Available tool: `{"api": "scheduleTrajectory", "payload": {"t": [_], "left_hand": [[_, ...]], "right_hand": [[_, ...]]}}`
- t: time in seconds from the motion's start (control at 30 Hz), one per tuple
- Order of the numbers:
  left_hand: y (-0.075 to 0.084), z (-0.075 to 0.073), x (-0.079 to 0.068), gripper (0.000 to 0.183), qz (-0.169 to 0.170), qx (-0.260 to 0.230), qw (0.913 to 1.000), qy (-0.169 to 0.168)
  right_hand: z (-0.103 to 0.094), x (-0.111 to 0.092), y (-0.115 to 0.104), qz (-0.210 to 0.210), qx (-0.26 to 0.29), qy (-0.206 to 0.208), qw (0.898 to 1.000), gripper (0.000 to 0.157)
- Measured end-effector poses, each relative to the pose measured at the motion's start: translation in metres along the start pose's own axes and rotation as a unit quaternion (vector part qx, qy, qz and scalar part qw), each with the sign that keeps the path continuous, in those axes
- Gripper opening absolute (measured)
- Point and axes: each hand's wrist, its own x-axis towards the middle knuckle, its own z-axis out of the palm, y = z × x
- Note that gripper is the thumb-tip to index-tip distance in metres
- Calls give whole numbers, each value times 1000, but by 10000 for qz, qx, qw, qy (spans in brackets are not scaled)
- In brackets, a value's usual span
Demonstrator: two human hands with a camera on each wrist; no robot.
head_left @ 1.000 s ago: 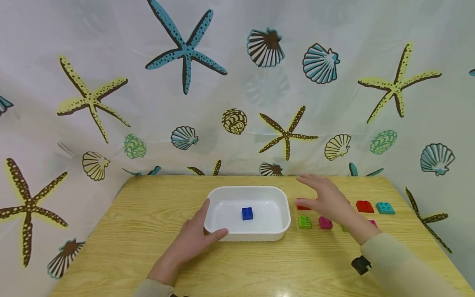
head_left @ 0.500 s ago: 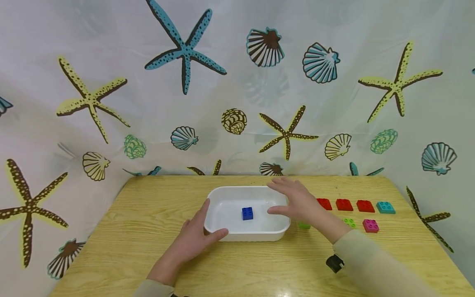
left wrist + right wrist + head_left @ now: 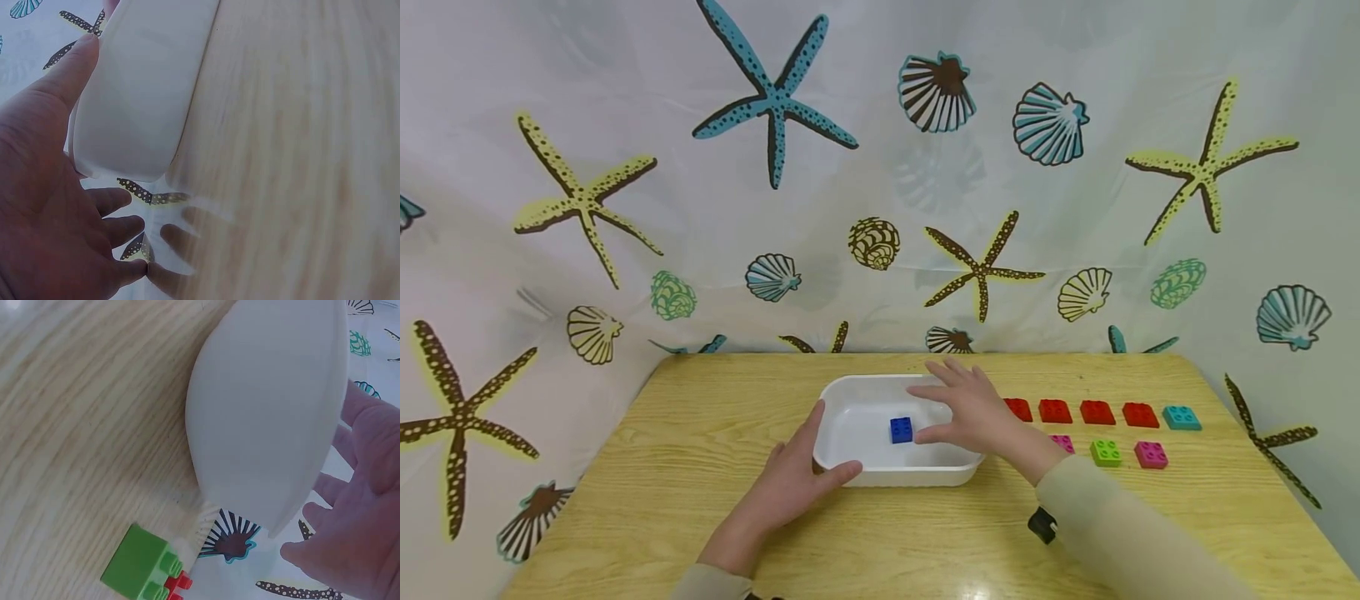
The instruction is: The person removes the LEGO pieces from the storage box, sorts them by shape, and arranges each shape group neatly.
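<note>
A white tray (image 3: 917,478) stands on the table, holding one blue toy brick (image 3: 901,430). My left hand (image 3: 790,477) lies against the tray's left end, thumb by the front rim and fingers extended along the side. In the left wrist view, the tray's outer wall (image 3: 137,94) is beside the extended fingers. My right hand (image 3: 973,410) hovers over the tray's right half with spread fingers and nothing visible between them. Its thumb is just right of the blue brick. The right wrist view shows the tray wall (image 3: 262,412) in front of part of that hand.
Right of the tray lie several red bricks (image 3: 1097,412) and a turquoise brick (image 3: 1182,417) in a back row. Nearer are a green brick (image 3: 1106,452) and a pink brick (image 3: 1151,454). Another pink brick (image 3: 1062,443) is partly hidden by my right arm. A patterned curtain (image 3: 820,208) hangs behind.
My right hand has moved left from above the bricks to over the tray, toward the blue brick. My left hand and the blue brick have stayed in place.
</note>
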Motion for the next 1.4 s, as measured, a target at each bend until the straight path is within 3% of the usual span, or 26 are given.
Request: {"api": "scheduleTrajectory", "payload": {"t": [0.57, 0.8, 1.1, 1.4], "left_hand": [[3, 0, 0, 118, 11, -52, 10000, -56], [2, 0, 1, 118, -1, 13, 10000, -49], [3, -1, -2, 118, 35, -14, 10000, -53], [0, -2, -1, 119, -5, -62, 10000, -56]], "right_hand": [[26, 12, -14, -213, -157, -87, 9996, 67], [32, 15, -16, -129, -539, -194, 9983, 67], [33, 15, -22, -12, -760, -269, 9967, 53], [37, 18, -24, 140, -572, -119, 9982, 40]]}}
